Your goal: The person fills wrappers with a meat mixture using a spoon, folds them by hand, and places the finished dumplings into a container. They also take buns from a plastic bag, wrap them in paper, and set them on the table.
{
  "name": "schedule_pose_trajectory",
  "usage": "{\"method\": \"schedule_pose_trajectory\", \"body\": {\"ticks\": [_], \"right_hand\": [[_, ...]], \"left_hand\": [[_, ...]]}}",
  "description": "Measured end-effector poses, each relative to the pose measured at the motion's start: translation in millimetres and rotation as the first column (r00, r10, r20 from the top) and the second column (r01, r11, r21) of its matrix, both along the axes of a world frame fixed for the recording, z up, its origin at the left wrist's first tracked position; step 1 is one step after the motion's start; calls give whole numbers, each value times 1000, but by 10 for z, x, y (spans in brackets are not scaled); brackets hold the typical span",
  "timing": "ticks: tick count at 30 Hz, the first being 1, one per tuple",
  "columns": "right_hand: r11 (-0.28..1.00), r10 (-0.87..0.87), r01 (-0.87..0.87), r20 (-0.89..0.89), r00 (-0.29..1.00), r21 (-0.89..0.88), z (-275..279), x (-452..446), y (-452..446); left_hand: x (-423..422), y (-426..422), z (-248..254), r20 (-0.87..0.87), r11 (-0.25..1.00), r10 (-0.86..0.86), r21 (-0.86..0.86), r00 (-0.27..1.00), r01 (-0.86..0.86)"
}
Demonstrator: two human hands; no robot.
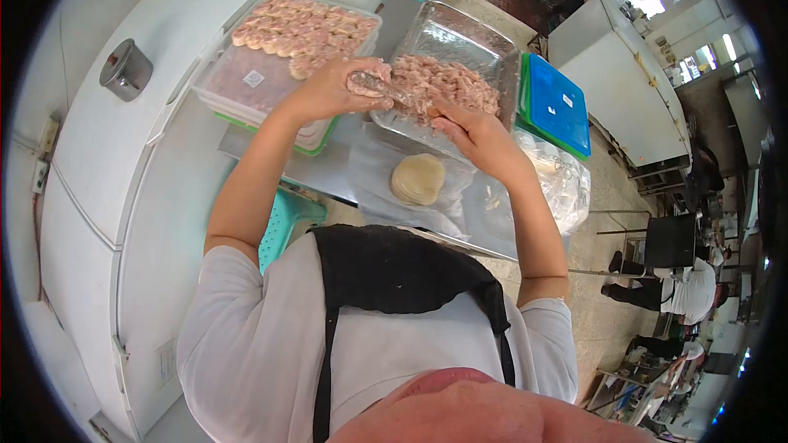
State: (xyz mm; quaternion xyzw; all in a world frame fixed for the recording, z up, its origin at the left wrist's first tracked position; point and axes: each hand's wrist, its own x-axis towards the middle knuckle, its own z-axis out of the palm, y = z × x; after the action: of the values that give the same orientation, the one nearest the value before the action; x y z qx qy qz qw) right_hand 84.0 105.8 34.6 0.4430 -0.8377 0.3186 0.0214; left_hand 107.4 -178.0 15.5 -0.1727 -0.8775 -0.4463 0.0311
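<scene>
Over the left edge of a metal tray (460,23) of minced meat (451,82), my left hand (332,90) is closed round a small lump of meat. My right hand (476,135) is at the tray's near side, its fingers closed round the handle end of a spatula-like tool (390,90). The tool's other end rests against the lump in my left hand. Nearer me, a stack of round pale wrappers (418,180) lies on a plastic sheet. At the left, a clear container (238,86) holds rows of filled pieces (304,29).
A blue lid (558,105) and a plastic bag (558,189) are right of the tray. A lidded metal pot (125,70) stands on the white freezer (176,12). A teal stool (287,217) is below the table. Another person (689,291) is far right.
</scene>
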Motion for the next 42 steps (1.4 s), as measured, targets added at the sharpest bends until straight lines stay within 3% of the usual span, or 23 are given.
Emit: {"method": "schedule_pose_trajectory", "body": {"ticks": [1,3,4,5,7,8,10,11,13,17,19,20,22,23,25,26,28,32,34,35,37,38,42], "right_hand": [[1000,7,-7,2,1000,4,23,16,-80],[994,-71,68,32,997,89,120,19,-153],[981,-187,173,196,963,86,122,54,-174],[981,-187,173,200,962,88,53,33,-140],[968,-227,240,141,964,-78,-226,-72,19],[967,-230,242,143,963,-75,-333,-95,90],[938,-300,317,129,945,-140,-481,-73,219],[937,-305,322,130,944,-139,-511,-42,255],[884,-369,448,388,845,-134,-535,34,291],[826,-446,554,477,757,-106,-473,146,318],[774,-506,633,600,620,-1,-390,181,304],[772,-509,636,601,617,1,-404,157,316],[854,-461,520,425,779,-26,-465,69,353],[851,-466,525,429,774,-23,-502,16,376],[904,-423,408,124,898,130,-561,-133,436],[900,-431,416,129,893,132,-572,-221,485],[727,-377,399,-161,912,558,-587,-438,582],[808,-205,234,-115,972,541,-698,-790,686],[849,-124,185,-154,980,496,-958,-997,743],[852,-120,178,-147,982,493,-1133,-1104,799],[878,-90,184,-226,970,442,-1490,-1253,904],[880,-86,177,-219,972,440,-1641,-1285,945],[929,-99,54,104,990,365,-1913,-1256,965]], "left_hand": [[27,-117,6,-27,992,26,-121,999,-30],[155,-403,118,30,989,96,-114,995,-92],[213,-549,149,87,983,154,-115,984,-143],[211,-750,58,92,983,153,-114,984,-142],[93,-1247,-257,8,967,234,-102,972,-232],[58,-1429,-386,12,968,232,-99,973,-229],[-11,-1667,-580,-75,881,383,-270,921,-389],[-70,-1709,-654,-72,883,379,-270,923,-384],[-163,-1705,-705,-243,835,369,-337,897,-434],[-247,-1515,-736,-187,832,404,-333,896,-444],[-204,-1408,-702,-181,821,382,-383,906,-423],[-248,-1399,-718,-179,823,379,-384,908,-419],[-325,-1373,-746,-84,832,407,-376,910,-407],[-332,-1343,-762,-79,835,402,-378,912,-400],[-329,-1241,-711,-284,808,343,-398,895,-436],[-349,-1243,-731,-279,812,334,-400,900,-426],[-403,-1368,-785,-272,854,259,-385,927,-351],[-493,-1421,-693,-115,817,322,-468,940,-337],[-537,-1329,-555,103,793,490,-466,866,-393],[-576,-1366,-649,106,789,494,-471,863,-394],[-622,-1502,-859,-173,746,458,-459,872,-483],[-625,-1530,-908,-168,742,462,-465,871,-484],[-563,-1473,-913,-176,686,472,-543,864,-485]]}}
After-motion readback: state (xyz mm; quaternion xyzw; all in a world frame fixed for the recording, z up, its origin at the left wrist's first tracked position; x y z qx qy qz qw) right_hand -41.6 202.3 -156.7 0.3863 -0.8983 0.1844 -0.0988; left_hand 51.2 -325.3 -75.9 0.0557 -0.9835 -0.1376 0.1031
